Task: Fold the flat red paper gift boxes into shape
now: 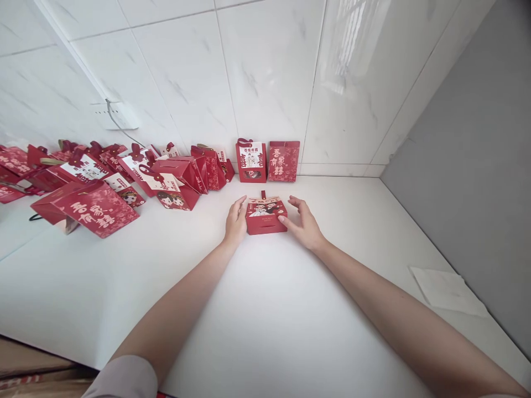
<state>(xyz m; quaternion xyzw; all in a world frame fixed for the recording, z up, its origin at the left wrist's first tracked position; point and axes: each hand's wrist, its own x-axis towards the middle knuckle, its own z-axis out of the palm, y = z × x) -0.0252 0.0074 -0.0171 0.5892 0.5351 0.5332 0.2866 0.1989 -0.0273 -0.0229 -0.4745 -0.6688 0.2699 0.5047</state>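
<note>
A small red box (266,222) with a cartoon couple printed on its top lies on the white table, a short dark red ribbon at its far edge. My left hand (236,222) rests against the box's left side, fingers extended. On the other side, my right hand (306,222) has its thumb on the box's near right corner and its fingers spread apart from it. Behind the box, a red box with a ribbon handle (251,161) and a flat-faced red box (284,161) stand upright by the wall.
Several red gift boxes with ribbons and tags (102,207) crowd the left and back left of the table (265,331). A white sheet (448,290) lies near the right edge. A cable hangs from a wall socket (118,116). Cardboard shows at the lower left.
</note>
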